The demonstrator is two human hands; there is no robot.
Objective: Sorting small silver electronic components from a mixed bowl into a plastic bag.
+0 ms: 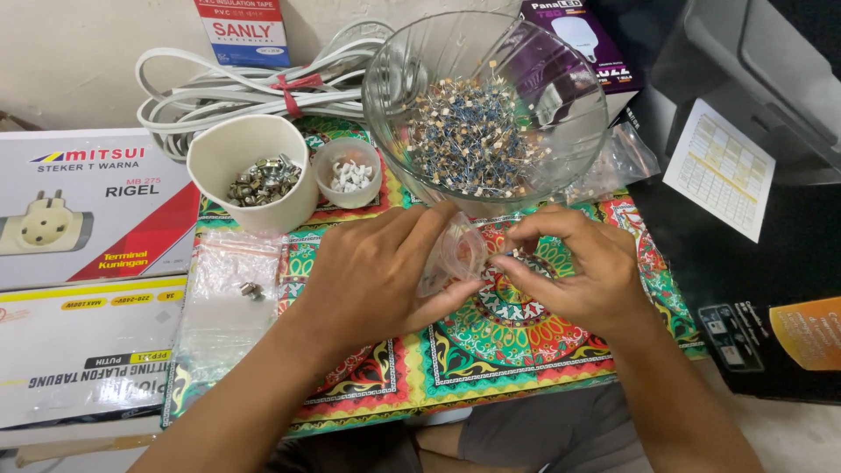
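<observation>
Both hands are on a small clear plastic bag (454, 254) just in front of the glass bowl (412, 96) of tiny components: left hand (372, 276) fingers pinched on it, right hand (574, 271) fingers closed at its mouth, above the patterned mat (491, 350).

Even, soft indoor light falls from above across the scene, bright enough to show colours plainly on the patterned mat (526, 346). Highlights glint on the rim of the glass bowl (412, 52) and on the small clear bag (455, 254) pinched between the left hand (372, 271) and the right hand (574, 267). Shadows are faint and short (the darkest lie beneath the forearms, near the viewer). The far right sinks into near-black around the dark box (771, 342). Focus holds well at centre; edges bend slightly from the wide lens, and the fingertips look a little soft.
</observation>
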